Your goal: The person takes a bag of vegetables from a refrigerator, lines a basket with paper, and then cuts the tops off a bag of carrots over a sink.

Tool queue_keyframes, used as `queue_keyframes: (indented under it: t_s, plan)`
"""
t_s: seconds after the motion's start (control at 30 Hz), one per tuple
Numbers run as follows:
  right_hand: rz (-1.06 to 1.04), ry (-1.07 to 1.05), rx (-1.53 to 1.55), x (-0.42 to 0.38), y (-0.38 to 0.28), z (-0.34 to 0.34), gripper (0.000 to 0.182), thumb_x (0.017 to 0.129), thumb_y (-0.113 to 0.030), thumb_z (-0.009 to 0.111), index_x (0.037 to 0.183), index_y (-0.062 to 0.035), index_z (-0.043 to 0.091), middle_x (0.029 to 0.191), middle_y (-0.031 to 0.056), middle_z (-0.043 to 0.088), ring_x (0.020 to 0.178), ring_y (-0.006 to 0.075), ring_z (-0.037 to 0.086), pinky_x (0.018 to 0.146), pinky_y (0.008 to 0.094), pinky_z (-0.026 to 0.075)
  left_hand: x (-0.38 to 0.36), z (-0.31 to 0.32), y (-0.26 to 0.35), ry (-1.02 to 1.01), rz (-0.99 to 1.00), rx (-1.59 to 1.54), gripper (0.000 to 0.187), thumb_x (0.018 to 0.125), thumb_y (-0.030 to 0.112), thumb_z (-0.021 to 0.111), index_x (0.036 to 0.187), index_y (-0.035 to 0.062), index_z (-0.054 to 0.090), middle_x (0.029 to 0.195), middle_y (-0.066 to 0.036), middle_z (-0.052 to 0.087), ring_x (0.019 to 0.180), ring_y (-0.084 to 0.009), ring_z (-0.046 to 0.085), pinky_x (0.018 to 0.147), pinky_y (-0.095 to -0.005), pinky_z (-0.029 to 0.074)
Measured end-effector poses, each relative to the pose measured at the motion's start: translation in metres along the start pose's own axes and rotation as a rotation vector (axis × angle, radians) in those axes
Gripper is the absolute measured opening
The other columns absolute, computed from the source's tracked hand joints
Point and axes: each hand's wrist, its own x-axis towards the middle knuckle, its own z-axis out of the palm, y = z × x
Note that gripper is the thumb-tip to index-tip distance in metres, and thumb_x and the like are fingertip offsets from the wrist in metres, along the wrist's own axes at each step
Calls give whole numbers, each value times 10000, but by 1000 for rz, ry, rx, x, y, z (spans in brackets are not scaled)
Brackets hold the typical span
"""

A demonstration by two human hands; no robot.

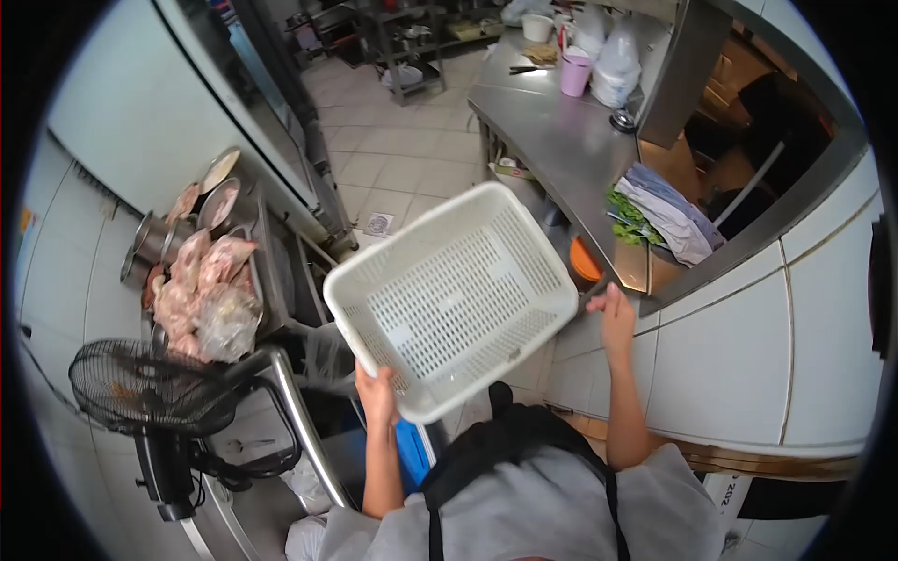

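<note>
A white plastic basket (449, 304) with slotted walls and floor is held tilted in front of my body, and nothing lies in it. My left hand (377, 397) is closed on its near left rim. Off the basket's right side, my right hand (613, 313) is raised with its fingers apart, holding nothing. It is close to the corner of the steel counter (561, 140). An orange round container (586, 258) shows below the counter, between the basket and that hand.
At left, raw meat (201, 280) is heaped beside metal pots (152, 237), behind a black fan (154, 388). Leafy greens (632, 217) lie under a cloth (669, 210) on the right ledge. A pink cup (574, 73) stands farther back. Tiled floor (393, 140) runs ahead.
</note>
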Motion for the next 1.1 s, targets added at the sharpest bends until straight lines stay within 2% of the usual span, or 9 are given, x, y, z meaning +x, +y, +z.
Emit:
queue_keyframes:
  t_s: [0.17,0.27,0.33,0.37,0.53,0.6,0.77,0.83,1.1]
  plan:
    - [-148,243,80,65,2,52,317,940,-250,450,862,18,601,749,107,620,631,178,553,617,293,435,73,51,24,30,57,-8,464,673,-48,463,1135,-21,459,989,-112,562,854,-203,553,746,-296,462]
    - [-60,108,26,107,-8,67,318,920,-281,488,880,7,616,715,102,607,627,181,549,614,292,432,119,52,32,62,107,-41,493,659,-32,483,1151,-22,447,1017,-128,551,888,-224,549,781,-315,456]
    - [-3,10,25,141,-5,83,333,917,-294,504,863,7,636,823,105,641,689,130,563,632,255,434,154,54,38,121,123,-67,534,649,-36,482,1179,-24,416,1050,-144,537,917,-244,545,804,-340,453]
    - [62,28,-35,153,-19,90,413,927,-331,472,774,19,629,702,95,624,620,121,537,584,272,421,170,55,46,134,126,-80,566,642,-42,479,1201,-24,389,1090,-155,516,940,-254,538,828,-363,451]
    - [83,93,-51,235,-29,144,489,948,-374,403,785,39,607,519,57,531,527,131,506,549,280,404,283,56,54,146,105,-120,622,639,-45,465,1252,4,371,1125,-159,499,968,-257,529,837,-366,455]
    - [117,70,-182,261,-31,159,413,949,-333,395,807,-2,599,552,108,555,520,225,553,552,362,438,312,64,64,108,145,-157,642,648,-40,463,1279,16,358,1126,-157,502,967,-252,531,826,-356,462]
    - [-209,80,-233,342,-35,220,230,886,-216,524,949,-16,619,847,173,635,810,300,620,722,361,469,396,94,87,9,-14,-189,709,621,-31,450,1318,24,331,1163,-166,489,1016,-280,522,837,-374,478]
    - [-301,-134,-407,389,-42,240,214,845,-160,568,994,-14,615,1010,178,616,967,329,579,825,375,444,431,108,95,-62,-25,-192,703,614,-33,448,1307,20,339,1166,-167,491,1003,-284,530,831,-374,482]
    - [-196,-198,-529,633,7,327,254,818,-150,588,1058,-68,613,1142,156,565,1006,344,551,855,402,439,597,213,108,-449,-189,-79,581,626,-35,492,1203,1,429,1081,-149,552,925,-253,577,773,-371,520]
